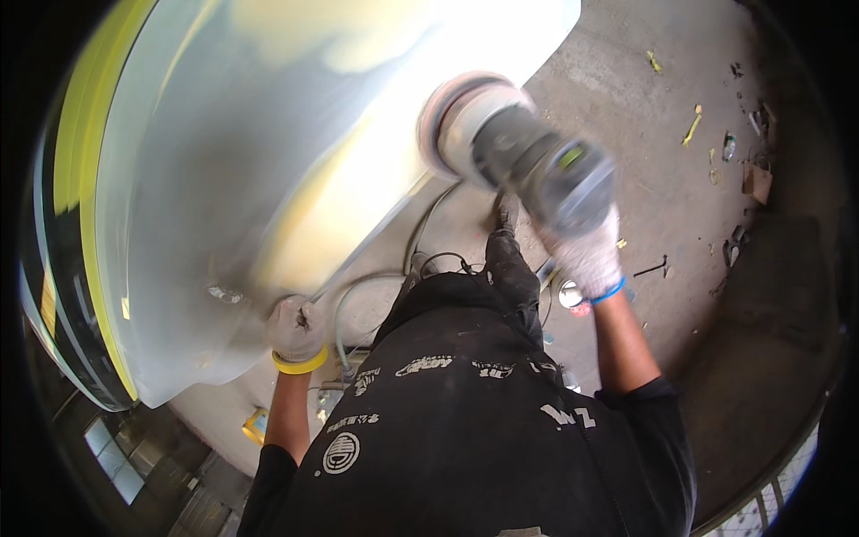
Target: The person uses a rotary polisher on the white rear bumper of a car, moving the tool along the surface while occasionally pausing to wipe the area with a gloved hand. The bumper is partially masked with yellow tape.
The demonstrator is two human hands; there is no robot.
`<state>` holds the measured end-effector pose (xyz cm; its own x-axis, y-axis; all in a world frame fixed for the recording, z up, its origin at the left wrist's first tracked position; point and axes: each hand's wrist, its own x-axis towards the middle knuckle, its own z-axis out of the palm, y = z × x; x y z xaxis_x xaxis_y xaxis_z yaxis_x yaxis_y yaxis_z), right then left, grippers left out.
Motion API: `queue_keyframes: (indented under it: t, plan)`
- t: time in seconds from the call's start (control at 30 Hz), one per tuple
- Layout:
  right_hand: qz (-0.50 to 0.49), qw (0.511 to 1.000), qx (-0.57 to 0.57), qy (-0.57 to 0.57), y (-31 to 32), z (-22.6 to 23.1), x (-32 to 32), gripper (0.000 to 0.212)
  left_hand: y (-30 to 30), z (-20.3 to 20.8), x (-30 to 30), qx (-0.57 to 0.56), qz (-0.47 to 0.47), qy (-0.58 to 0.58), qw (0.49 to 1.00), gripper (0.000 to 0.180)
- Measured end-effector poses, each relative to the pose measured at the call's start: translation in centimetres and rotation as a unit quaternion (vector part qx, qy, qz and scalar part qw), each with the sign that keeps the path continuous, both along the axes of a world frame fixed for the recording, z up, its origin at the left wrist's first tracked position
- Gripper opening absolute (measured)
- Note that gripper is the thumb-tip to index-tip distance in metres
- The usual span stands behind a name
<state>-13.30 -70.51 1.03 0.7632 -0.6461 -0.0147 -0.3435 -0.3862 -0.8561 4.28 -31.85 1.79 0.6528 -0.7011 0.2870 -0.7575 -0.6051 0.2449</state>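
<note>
A large vehicle body panel [233, 161] in grey, white and yellow patches fills the upper left, with a bright glare on its far part. My right hand [586, 255], in a white knitted glove with a blue cuff, is wrapped round the body of a dark grey power sander [546, 170]. The sander's round pad lies against the panel's right-hand edge, and motion blurs the tool. At the panel's near corner, my left hand [298, 329], gloved with a yellow cuff, is closed at the edge; its fingertips are hidden.
A hose [362, 279] runs along the floor between the panel and my legs. Near my right forearm stands a round can [570, 294]. Yellow scraps [693, 125], a brown paper bag [758, 182] and other litter lie on the concrete to the right. A yellow object [255, 426] sits at lower left.
</note>
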Motion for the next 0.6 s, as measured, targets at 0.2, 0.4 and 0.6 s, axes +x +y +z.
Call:
queue_keyframes:
  t: [0.2, 0.4, 0.6]
  plan:
    - [0.043, 0.995, 0.092, 0.003, 9.7, 3.8, 0.6, 0.072, -1.6, -0.2, 0.6, -0.081, -0.133, 0.04, 0.987, 0.015]
    - [0.092, 0.989, 0.101, 0.053, 17.7, 4.5, 0.0, 0.074, 2.1, 1.1, 0.6, -0.073, -0.168, 0.086, 0.979, 0.02]
    - [0.057, 0.988, 0.145, 0.021, 19.6, 3.9, 0.0, 0.072, 8.4, 3.7, 2.2, -0.096, -0.021, 0.014, 0.995, 0.008]
